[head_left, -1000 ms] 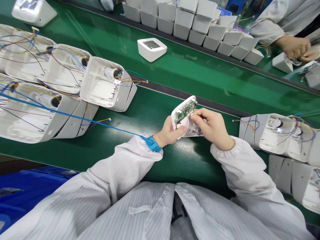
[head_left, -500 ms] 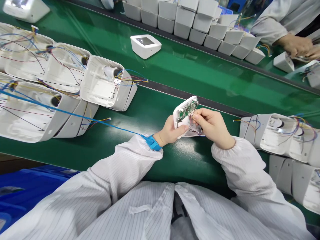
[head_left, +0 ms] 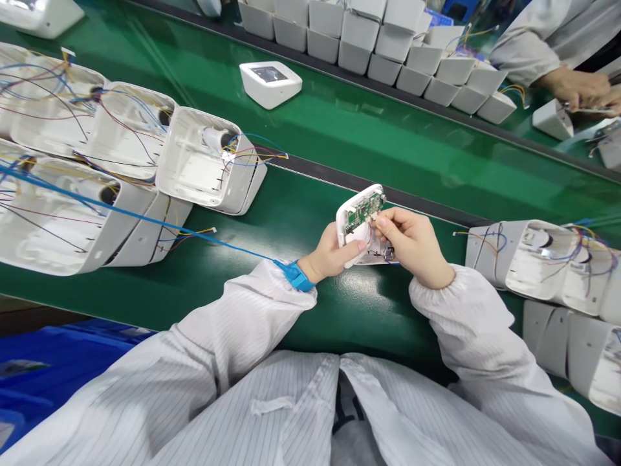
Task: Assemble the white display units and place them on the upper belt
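Green bench (head_left: 291,213), towards its front edge: my left hand (head_left: 328,257) closes around a white cover (head_left: 345,228), board (head_left: 361,215) facing up; my right hand (head_left: 413,246) pinches its wires (head_left: 371,234). Steady grip, gentle touch, I judge.

Both hands (head_left: 373,249) hold a white cover (head_left: 356,223) over the green belt (head_left: 339,129).

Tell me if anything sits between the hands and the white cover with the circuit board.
Nothing visible does: the left hand grips the white cover, and the right hand pinches the wires at it.
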Motion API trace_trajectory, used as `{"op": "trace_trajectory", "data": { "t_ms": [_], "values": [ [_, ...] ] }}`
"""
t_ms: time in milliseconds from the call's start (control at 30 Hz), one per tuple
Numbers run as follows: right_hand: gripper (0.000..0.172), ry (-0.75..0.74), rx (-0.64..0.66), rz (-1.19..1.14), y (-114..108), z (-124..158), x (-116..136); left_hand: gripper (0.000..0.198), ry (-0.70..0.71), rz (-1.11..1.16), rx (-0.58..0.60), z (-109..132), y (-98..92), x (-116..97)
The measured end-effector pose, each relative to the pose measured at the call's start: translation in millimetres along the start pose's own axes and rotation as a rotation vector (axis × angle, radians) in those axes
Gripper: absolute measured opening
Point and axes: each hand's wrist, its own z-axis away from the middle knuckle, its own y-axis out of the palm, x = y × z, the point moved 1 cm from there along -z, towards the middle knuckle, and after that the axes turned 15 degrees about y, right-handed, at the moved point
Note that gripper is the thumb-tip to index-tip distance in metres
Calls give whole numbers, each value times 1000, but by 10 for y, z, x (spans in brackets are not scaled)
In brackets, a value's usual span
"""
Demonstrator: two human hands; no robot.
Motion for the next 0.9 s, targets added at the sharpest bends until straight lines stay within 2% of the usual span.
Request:
{"op": "trace_trajectory", "data": {
  "t_ms": [133, 433, 567, 900],
  "values": [
    [27, -25, -47, 53, 4, 8, 5, 43, -30, -1, -9, -3, 1, 7],
    [12, -214, -167, 346, -53, 14, 42, 42, -79, -25, 5, -8, 5, 2],
    [14, -285, -223, 455, -40, 30, 32, 41, -74, -41, 31, -11, 3, 12],
    [24, -317, -307, 703, 23, 105, 49, 44, -73, -75, 35, 5, -7, 32]
  ]
}}
